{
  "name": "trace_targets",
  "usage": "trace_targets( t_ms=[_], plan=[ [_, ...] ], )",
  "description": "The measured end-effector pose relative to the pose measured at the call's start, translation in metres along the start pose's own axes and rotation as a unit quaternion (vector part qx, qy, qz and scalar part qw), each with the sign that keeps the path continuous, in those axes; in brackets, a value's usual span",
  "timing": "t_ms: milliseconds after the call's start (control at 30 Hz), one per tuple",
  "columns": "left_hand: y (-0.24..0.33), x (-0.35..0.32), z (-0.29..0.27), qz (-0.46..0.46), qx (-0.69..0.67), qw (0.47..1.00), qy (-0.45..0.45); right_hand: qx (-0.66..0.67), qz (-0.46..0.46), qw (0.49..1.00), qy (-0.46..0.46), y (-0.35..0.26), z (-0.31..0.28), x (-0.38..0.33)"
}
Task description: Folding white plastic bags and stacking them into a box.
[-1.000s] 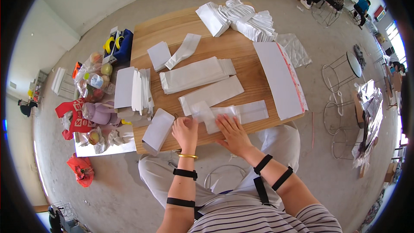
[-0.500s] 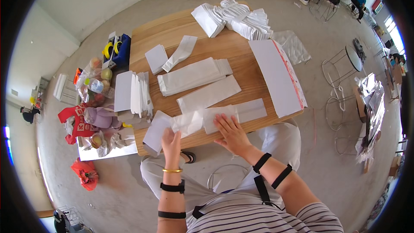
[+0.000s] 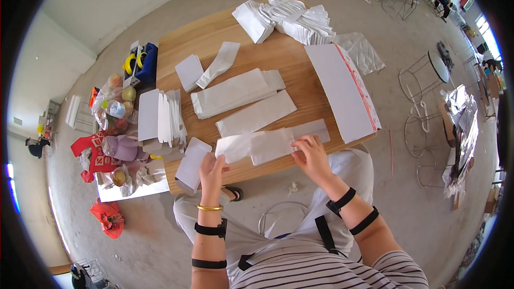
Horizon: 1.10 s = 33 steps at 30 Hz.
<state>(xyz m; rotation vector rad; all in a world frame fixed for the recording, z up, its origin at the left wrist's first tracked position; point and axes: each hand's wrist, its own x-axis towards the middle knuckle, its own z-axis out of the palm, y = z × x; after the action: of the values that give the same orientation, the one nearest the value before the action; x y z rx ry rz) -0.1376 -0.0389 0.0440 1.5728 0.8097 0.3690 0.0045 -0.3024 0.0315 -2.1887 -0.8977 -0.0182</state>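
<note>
A long white flat sleeve (image 3: 273, 146), which looks like paper, lies across the near edge of the wooden table (image 3: 316, 96). At its left end my left hand (image 3: 212, 171) has closed on the edge, thumb uppermost. My right hand (image 3: 314, 159) pinches the sleeve's near side toward its right end, fingers bent. A white strip (image 3: 316, 129) shows beyond the right end. Just past the sleeve lie a single flat white piece (image 3: 256, 113) and a stack of similar white pieces (image 3: 235, 95). Beside my left hand stands a white box (image 3: 194, 161).
Bundled white pieces (image 3: 289, 18) are piled at the far edge. A long white box (image 3: 342, 93) borders the right side. Boxed white pieces (image 3: 170, 118), a blue tape holder (image 3: 143, 64) and bagged fruit (image 3: 119, 99) stand left. Stools (image 3: 428, 75) are on the floor at right.
My right hand has lifted from lying flat on the sleeve and moved right to pinch its near side. My left hand remains at the left end, which now looks flatter.
</note>
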Motion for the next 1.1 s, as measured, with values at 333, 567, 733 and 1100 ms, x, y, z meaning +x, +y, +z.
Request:
trace_targets(
  t_ms=[333, 567, 733, 1100],
  plan=[
    [0.037, -0.01, 0.004, -0.163, -0.232, 0.955, -0.083, 0.074, -0.051, 0.994, -0.065, -0.025, 0.038, 0.007],
    [-0.013, -0.012, -0.017, -0.233, -0.252, 0.938, -0.045, 0.03, -0.056, 0.994, -0.084, -0.03, 0.036, 0.009],
    [-0.026, -0.012, -0.011, -0.14, -0.114, 0.984, -0.001, -0.022, -0.13, 0.987, -0.09, -0.035, 0.045, 0.034],
    [-0.037, -0.006, -0.009, -0.075, -0.024, 0.996, 0.032, -0.047, -0.165, 0.962, -0.213, -0.031, 0.053, 0.068]
  ],
)
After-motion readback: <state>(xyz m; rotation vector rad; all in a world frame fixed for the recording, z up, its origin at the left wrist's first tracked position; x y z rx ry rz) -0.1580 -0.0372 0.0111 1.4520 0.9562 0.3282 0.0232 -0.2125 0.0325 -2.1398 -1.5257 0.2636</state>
